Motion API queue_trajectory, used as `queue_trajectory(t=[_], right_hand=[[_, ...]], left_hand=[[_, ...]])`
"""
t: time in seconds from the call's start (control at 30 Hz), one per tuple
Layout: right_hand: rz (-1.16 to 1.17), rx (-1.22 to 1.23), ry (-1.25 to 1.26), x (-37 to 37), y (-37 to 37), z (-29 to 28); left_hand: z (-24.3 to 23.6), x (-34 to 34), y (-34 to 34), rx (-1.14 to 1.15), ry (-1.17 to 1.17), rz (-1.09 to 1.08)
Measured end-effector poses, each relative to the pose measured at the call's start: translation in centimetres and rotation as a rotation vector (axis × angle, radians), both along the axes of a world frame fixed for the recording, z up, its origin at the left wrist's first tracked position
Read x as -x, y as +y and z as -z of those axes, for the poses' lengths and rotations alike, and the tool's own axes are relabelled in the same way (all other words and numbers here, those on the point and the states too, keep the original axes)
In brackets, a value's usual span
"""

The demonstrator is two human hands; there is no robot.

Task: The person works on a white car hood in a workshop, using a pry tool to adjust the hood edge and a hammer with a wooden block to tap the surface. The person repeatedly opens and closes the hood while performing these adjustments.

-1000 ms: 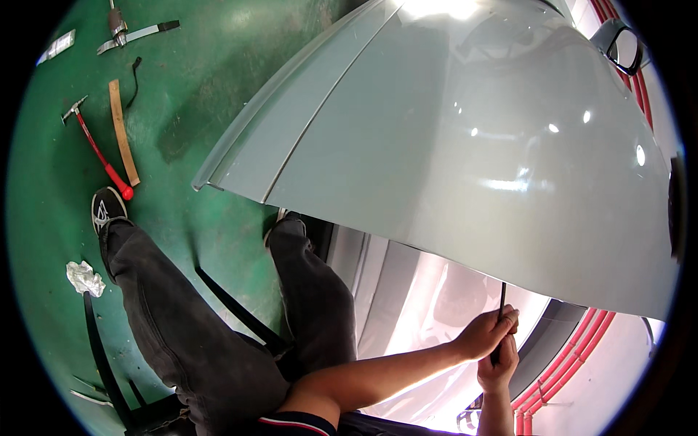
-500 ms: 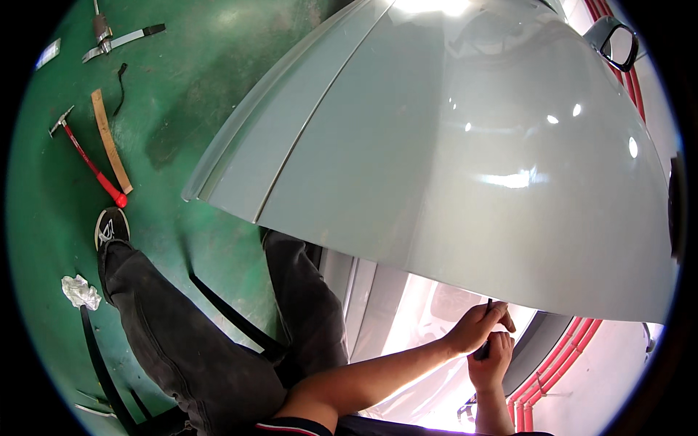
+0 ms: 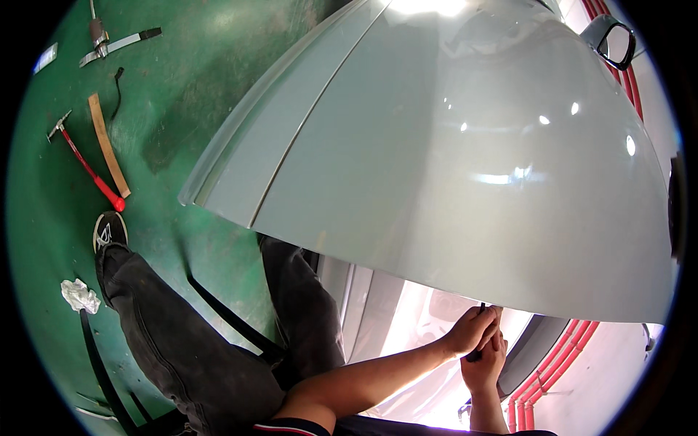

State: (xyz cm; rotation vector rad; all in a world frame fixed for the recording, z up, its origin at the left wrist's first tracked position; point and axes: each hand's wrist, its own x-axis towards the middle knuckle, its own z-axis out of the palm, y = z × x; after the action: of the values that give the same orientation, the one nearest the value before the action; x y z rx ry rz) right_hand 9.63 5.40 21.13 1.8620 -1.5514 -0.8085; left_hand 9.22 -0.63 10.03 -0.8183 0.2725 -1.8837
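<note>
A large glossy pale grey-green car door (image 3: 378,182) spreads above my hands, its edge curving across just over them. My left hand (image 3: 467,332) is closed round a thin dark rod-like tool (image 3: 474,356), right below that edge. Just under it, my right hand (image 3: 484,369) is closed on the same tool, the two hands touching. A short dark tip shows above the left hand, against the door's edge. Whatever lies beyond the edge is hidden, so the tool's full shape cannot be made out.
On the green floor at the left lie a red-handled hammer (image 3: 91,171), a wooden strip (image 3: 107,145), a slide-hammer-like metal tool (image 3: 100,47), a thin black piece (image 3: 118,91) and crumpled white paper (image 3: 80,296). Black stool legs (image 3: 225,309) stand near my legs. Red pipes (image 3: 556,360) line the right wall.
My right hand has risen slightly and closed up against my left. Both hands have shifted a little to the left, and the view has moved slightly.
</note>
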Motion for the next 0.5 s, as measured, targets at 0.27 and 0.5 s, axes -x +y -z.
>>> queue_trajectory(t=[0.27, 0.5], right_hand=[[0.032, 0.060, 0.140, -2.4, -0.6, 2.0], [0.173, -0.063, 0.044, -4.7, -1.1, 2.3]], left_hand=[[2.3, 0.0, -2.0, 0.138, 0.077, -0.067], [4.9, -1.9, -3.3, 0.246, 0.007, -0.001]])
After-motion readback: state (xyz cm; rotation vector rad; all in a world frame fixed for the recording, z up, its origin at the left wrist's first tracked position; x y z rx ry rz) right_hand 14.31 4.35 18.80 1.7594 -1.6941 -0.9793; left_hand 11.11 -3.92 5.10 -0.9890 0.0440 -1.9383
